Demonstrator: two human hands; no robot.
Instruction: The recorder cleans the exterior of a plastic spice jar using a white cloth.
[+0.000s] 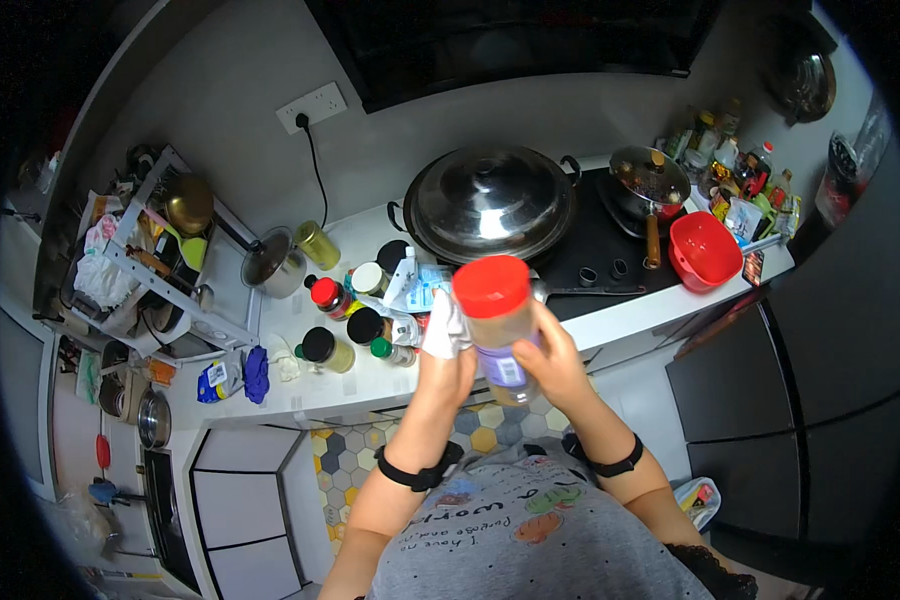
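Note:
A clear jar with a red lid (493, 289) and a purple label is held upright in front of me. My right hand (559, 356) grips its right side, thumb across the label. A white cloth or tissue (445, 326) is in my left hand (448, 367), close against the jar's left side; part of that hand is hidden behind jar and cloth. Left of my hands on the white counter stand a jar with a black lid (330, 350), a green-capped shaker (394, 352), a red-lidded bottle (331, 297) and a white-lidded jar (370, 279).
A large lidded wok (491, 202) and a lidded pan (649, 180) sit on the black hob (596, 255). Farther right are a red basin (705, 251), a phone (753, 268) and several bottles. A metal rack (187, 300) and a blue cloth (256, 375) are at left.

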